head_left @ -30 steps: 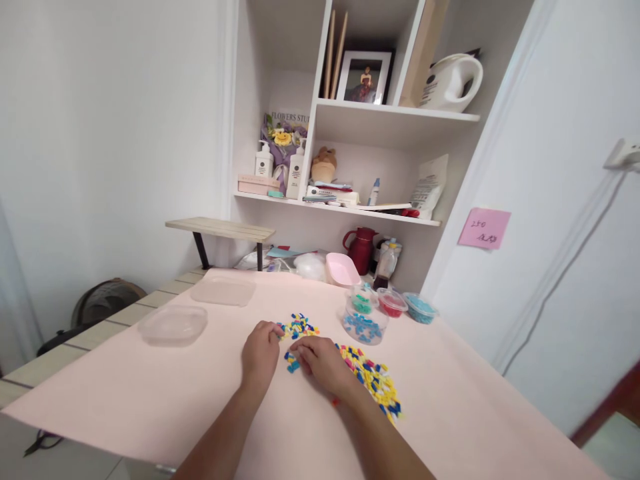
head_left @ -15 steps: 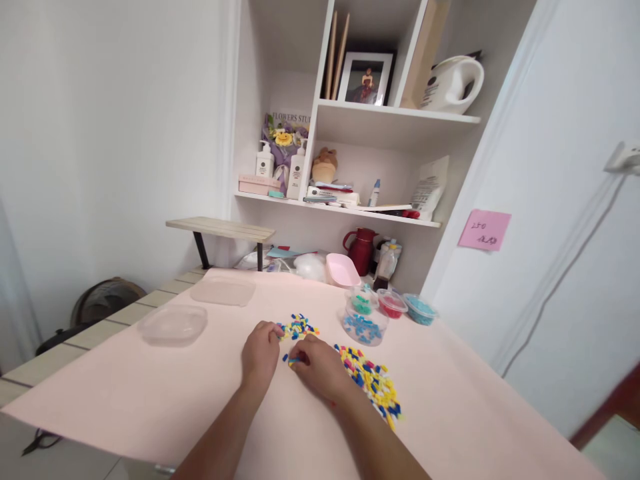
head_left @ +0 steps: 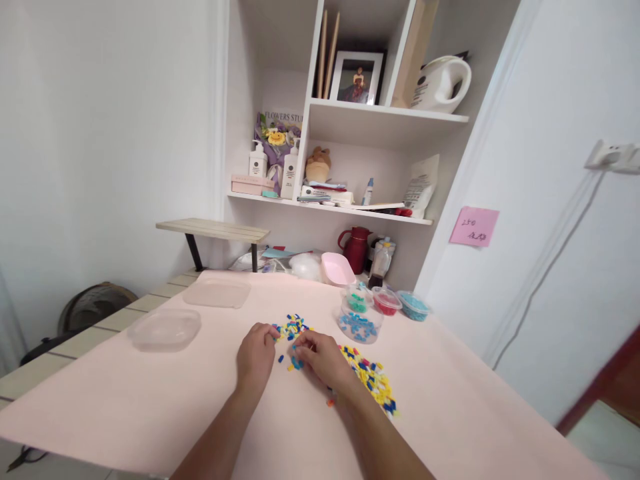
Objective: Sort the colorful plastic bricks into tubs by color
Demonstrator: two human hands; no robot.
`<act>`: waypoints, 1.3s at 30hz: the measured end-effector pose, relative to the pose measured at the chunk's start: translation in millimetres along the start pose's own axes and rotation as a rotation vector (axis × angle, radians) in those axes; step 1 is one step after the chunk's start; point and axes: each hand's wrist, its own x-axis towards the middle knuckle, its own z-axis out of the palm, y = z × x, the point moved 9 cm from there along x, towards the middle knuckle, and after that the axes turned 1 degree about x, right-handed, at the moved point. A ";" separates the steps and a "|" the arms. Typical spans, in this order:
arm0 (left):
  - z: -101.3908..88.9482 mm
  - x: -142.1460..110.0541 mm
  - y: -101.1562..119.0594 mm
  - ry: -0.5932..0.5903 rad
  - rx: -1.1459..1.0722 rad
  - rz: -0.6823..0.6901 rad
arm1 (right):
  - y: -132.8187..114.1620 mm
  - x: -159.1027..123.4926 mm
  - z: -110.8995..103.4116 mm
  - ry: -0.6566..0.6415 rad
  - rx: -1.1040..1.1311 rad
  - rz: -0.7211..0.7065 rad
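Observation:
Over the pink sheet, my right hand [head_left: 327,360] is bent with its fingers pinched at a few small light blue pieces [head_left: 298,363]. A yellow piece [head_left: 291,367] and a dark blue piece [head_left: 281,359] lie just left of them. My left hand [head_left: 255,357] rests at the left edge of a small mixed pile [head_left: 294,325] of coloured pieces. Its fingers are curled together, and what they hold, if anything, is hidden. A larger pile [head_left: 373,379], mostly yellow with dark blue, white and pink pieces, spreads right of my right hand and is partly covered by the wrist.
A clear round tub [head_left: 358,337] holds blue pieces. Behind it stand tubs of green [head_left: 357,303], red [head_left: 387,303] and light blue pieces [head_left: 414,307]. A clear container [head_left: 165,330] and flat lid [head_left: 217,293] lie left. A pink basin [head_left: 337,268] and red jug [head_left: 356,248] stand at the back.
My right hand has lifted slightly and its fingers have loosened, so light blue and yellow pieces show beneath. An orange piece is now visible by the right wrist. The left hand stays by the small pile.

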 end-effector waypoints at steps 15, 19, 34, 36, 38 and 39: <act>3.6 7.9 -2.4 -0.039 -0.087 0.032 | 10.1 -1.1 -113.9 0.683 0.292 -0.014; 5.0 10.0 -1.6 -0.035 -0.077 0.044 | 34.5 -10.7 -151.8 0.826 0.180 0.064; -0.1 0.2 7.2 -0.006 0.001 0.035 | -28.5 2.4 -25.9 0.002 -0.384 -0.200; 0.6 -0.2 6.9 -0.012 0.001 0.033 | -27.2 -0.4 -9.4 -0.099 -0.451 -0.190; 1.5 -0.8 6.4 -0.019 -0.004 0.029 | -23.3 -2.3 -0.5 -0.161 -0.481 -0.186; 2.0 -1.1 6.2 -0.023 -0.007 0.027 | -21.0 -2.9 1.8 -0.176 -0.503 -0.186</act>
